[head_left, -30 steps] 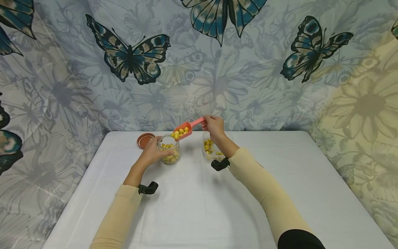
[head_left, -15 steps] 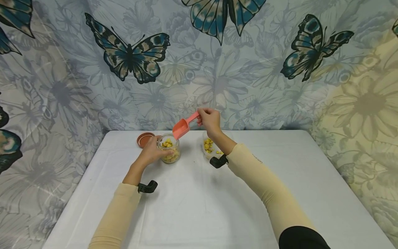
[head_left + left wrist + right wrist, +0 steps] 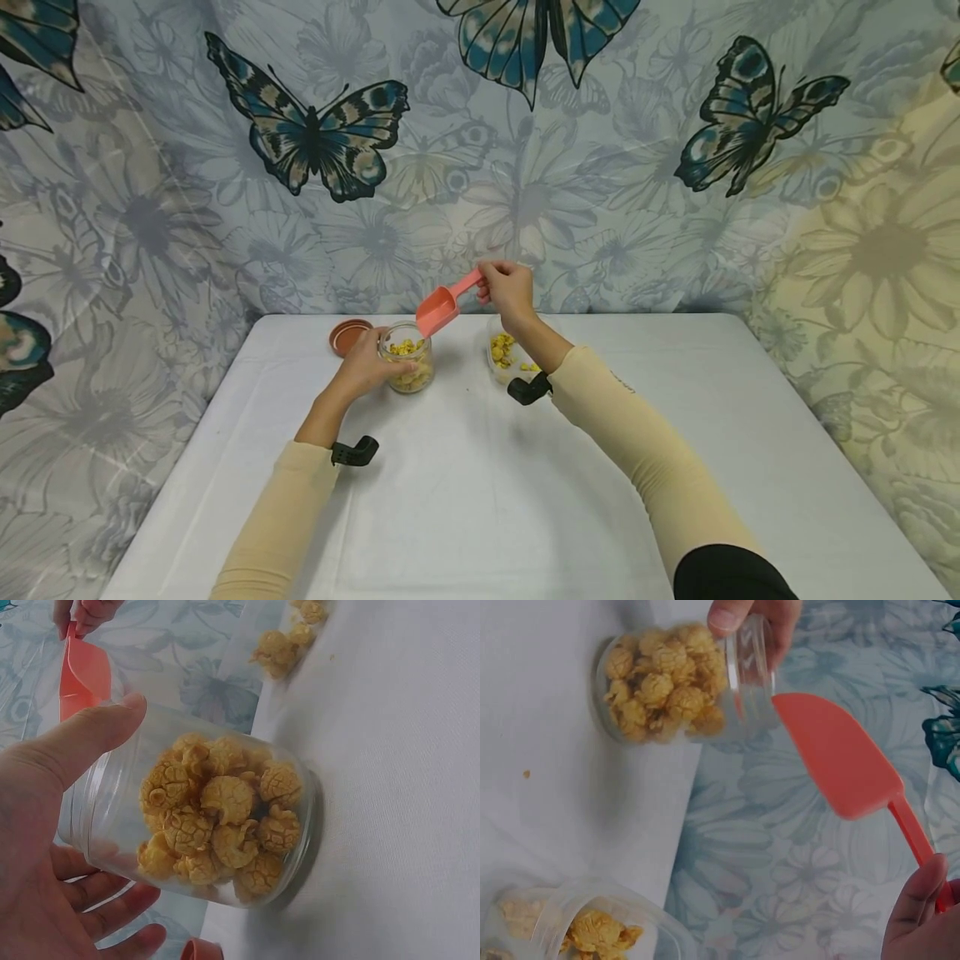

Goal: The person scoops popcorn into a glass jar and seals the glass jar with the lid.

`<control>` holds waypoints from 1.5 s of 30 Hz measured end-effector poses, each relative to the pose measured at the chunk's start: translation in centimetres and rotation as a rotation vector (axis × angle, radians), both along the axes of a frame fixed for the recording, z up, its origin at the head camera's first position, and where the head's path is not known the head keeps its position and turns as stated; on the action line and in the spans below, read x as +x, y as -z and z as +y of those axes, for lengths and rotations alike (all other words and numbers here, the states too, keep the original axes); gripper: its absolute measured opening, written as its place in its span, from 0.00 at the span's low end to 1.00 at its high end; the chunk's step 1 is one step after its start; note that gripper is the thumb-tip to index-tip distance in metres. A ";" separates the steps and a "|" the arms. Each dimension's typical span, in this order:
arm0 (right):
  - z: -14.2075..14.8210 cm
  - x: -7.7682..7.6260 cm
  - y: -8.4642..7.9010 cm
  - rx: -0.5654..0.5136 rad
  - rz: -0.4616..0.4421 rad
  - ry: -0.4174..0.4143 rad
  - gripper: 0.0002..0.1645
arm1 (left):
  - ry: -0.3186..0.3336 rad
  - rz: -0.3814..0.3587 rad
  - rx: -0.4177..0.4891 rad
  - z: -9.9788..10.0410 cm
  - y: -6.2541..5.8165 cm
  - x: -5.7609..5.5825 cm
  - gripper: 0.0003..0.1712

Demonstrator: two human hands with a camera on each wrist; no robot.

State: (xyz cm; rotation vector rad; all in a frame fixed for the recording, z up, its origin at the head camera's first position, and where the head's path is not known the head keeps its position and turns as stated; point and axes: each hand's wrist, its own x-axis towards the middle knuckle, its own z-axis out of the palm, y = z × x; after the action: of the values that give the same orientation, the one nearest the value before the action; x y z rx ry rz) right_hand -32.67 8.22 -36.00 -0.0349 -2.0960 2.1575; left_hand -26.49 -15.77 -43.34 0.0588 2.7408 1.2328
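Hands (image 3: 367, 364) (image 3: 508, 292) — jar (image 3: 116, 817), scoop (image 3: 840, 761) — sleeve lettering (image 3: 623, 383), perhaps

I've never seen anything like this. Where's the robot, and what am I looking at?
There's no robot here: a person is working with two bare hands. The wide picture comes from a camera on the head, looking forward and down. The close-ups come from cameras worn on each wrist, so they look turned sideways.

On the white table stands a clear jar partly filled with what looks like popcorn. The left hand holds it. A reddish-brown lid lies just beyond that hand. The right hand holds a coral scoop by its handle, tilted down at the jar's mouth; its bowl looks empty. A clear container with more pieces sits partly hidden behind the right wrist.
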 end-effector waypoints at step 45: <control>0.3 -0.1 0.2 -0.039 -0.038 0.004 0.14 | -0.005 0.001 -0.009 0.0 0.1 0.1 0.56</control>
State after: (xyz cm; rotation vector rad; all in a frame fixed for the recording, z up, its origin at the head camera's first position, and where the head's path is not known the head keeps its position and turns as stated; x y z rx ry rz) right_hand -32.79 8.53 -36.19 -0.0848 -2.0725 2.2127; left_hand -26.34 -15.75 -43.44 0.0516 2.7485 1.2217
